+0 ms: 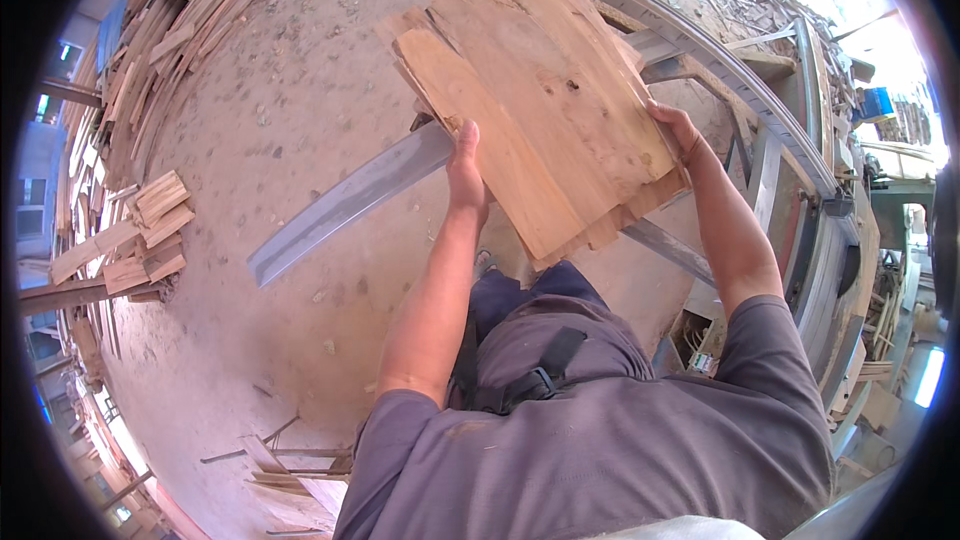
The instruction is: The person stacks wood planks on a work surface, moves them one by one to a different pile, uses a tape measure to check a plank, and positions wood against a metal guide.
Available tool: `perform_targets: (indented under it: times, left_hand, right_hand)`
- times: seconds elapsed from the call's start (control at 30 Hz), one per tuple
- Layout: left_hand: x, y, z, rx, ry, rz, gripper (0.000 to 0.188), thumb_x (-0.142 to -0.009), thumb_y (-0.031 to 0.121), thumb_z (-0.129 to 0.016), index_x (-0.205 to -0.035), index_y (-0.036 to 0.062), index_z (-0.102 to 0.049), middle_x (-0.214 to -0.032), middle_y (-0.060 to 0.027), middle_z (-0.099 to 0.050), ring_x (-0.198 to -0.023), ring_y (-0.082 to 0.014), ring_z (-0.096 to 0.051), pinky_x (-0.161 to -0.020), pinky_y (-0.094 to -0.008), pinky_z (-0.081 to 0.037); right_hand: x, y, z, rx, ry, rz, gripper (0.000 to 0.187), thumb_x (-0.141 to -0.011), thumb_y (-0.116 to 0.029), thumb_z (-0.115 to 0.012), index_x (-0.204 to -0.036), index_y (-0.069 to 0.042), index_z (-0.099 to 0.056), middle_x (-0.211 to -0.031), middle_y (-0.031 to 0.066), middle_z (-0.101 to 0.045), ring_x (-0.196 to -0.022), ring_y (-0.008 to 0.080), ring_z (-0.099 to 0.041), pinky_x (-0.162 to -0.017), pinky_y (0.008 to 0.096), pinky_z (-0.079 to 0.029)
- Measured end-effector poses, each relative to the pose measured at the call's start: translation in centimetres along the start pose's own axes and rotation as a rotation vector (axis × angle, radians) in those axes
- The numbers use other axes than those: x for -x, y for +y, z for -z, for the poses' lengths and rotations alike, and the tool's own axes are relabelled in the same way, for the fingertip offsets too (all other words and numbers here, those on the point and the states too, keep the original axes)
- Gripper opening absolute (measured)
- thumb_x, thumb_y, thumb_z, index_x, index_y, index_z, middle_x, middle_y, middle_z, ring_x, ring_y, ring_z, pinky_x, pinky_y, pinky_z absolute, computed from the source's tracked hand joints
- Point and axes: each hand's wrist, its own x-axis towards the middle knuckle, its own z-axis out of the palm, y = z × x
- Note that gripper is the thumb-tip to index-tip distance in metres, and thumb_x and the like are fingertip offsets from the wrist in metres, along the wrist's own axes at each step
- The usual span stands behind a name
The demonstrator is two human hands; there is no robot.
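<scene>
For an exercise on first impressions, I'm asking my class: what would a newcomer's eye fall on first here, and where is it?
Probably the stack of thin wooden boards at upper centre, held at its sides by the left hand and right hand. Next, perhaps, the long grey strip slanting down and left from the stack, then the heaped wood strips at upper left.

My left hand point(466, 170) and right hand point(676, 128) grip opposite sides of a stack of thin wooden boards point(545, 110). A grey metal strip point(350, 202) juts leftward from behind it; the floor point(270, 130) looks dusty, loose planks point(185, 30) heaped upper left.
</scene>
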Motion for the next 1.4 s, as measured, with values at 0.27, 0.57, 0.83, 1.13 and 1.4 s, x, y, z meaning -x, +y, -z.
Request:
perform_targets:
  times: [0.27,0.57,0.83,1.13,1.4]
  left_hand:
    - [0.8,1.5,-1.2,0.001,-0.018,0.091,0.074,-0.101,0.057,-0.049,-0.148,0.0012,-0.042,-0.142,-0.0143,-0.054,-0.129,-0.0259,-0.054,-0.108,-0.0377,-0.043]
    - [1.3,1.6,-1.9,-0.018,-0.013,0.064,0.075,-0.1,0.061,-0.046,-0.146,0.0019,-0.045,-0.14,-0.0132,-0.056,-0.128,-0.0275,-0.055,-0.107,-0.04,-0.043]
    - [0.6,0.9,-1.4,-0.019,0.012,0.049,0.073,-0.097,0.061,-0.048,-0.144,0.0048,-0.047,-0.138,-0.0133,-0.057,-0.124,-0.0305,-0.056,-0.103,-0.0439,-0.045]
    - [0.8,1.1,-1.8,-0.01,0.006,0.076,0.075,-0.097,0.062,-0.049,-0.144,0.0043,-0.047,-0.14,-0.0127,-0.056,-0.127,-0.0301,-0.054,-0.106,-0.0432,-0.043]
    - [0.5,0.8,-1.2,0.001,-0.02,0.047,0.073,-0.098,0.06,-0.048,-0.144,0.0034,-0.047,-0.141,-0.0127,-0.055,-0.128,-0.0295,-0.053,-0.107,-0.042,-0.042]
  right_hand:
    - [-0.2,0.1,0.0,0.019,0.013,0.023,0.053,-0.09,-0.037,-0.069,-0.128,0.0,-0.062,-0.113,0.0176,-0.072,-0.093,0.0255,-0.073,-0.086,0.038,-0.058]
    - [-0.4,0.2,-0.5,0.127,0.046,0.086,0.044,-0.092,-0.037,-0.069,-0.123,-0.007,-0.063,-0.107,0.0106,-0.073,-0.088,0.0192,-0.072,-0.08,0.0347,-0.059]
    - [-0.6,0.2,-0.2,0.135,0.001,0.109,0.04,-0.092,-0.036,-0.069,-0.121,-0.009,-0.063,-0.105,0.0079,-0.072,-0.086,0.0165,-0.071,-0.078,0.0332,-0.059]
    - [-0.6,0.1,0.3,0.142,0.02,0.083,0.045,-0.09,-0.037,-0.07,-0.125,-0.009,-0.062,-0.112,0.0066,-0.071,-0.09,0.0159,-0.07,-0.08,0.0328,-0.058]
    - [-0.5,0.1,0.0,0.139,0.033,0.091,0.046,-0.092,-0.037,-0.068,-0.126,-0.007,-0.062,-0.11,0.0093,-0.072,-0.09,0.0172,-0.071,-0.082,0.0323,-0.057]
